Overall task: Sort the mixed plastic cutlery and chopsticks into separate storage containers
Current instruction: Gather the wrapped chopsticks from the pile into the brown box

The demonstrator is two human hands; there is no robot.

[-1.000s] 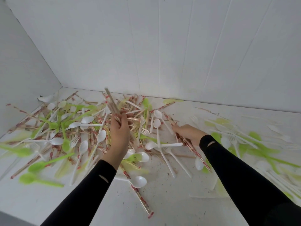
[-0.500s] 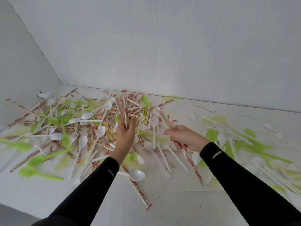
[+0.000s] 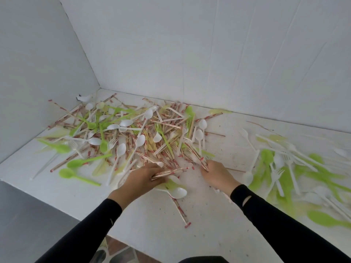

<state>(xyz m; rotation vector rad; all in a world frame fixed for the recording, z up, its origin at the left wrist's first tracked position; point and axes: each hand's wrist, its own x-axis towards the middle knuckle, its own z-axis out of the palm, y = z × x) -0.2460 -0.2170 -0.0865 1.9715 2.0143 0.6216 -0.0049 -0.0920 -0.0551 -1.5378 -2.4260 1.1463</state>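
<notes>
White walled tabletop (image 3: 199, 234), speckled. Mixed pile (image 3: 133, 137) fills centre and left of frame. Left hand (image 3: 141, 177) clasps a chopstick bundle (image 3: 171, 171); right hand (image 3: 216, 174) pinches wrapped chopsticks (image 3: 197, 156). Risk: entangled spoons lifting along, loose sticks slipping. No containers visible.

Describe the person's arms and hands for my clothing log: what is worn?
Both arms wear long, close-fitting black sleeves ending at the wrists. The right sleeve has a small slit near its cuff; the left sleeve bears a small pale mark. The left hand and right hand are bare.
</notes>
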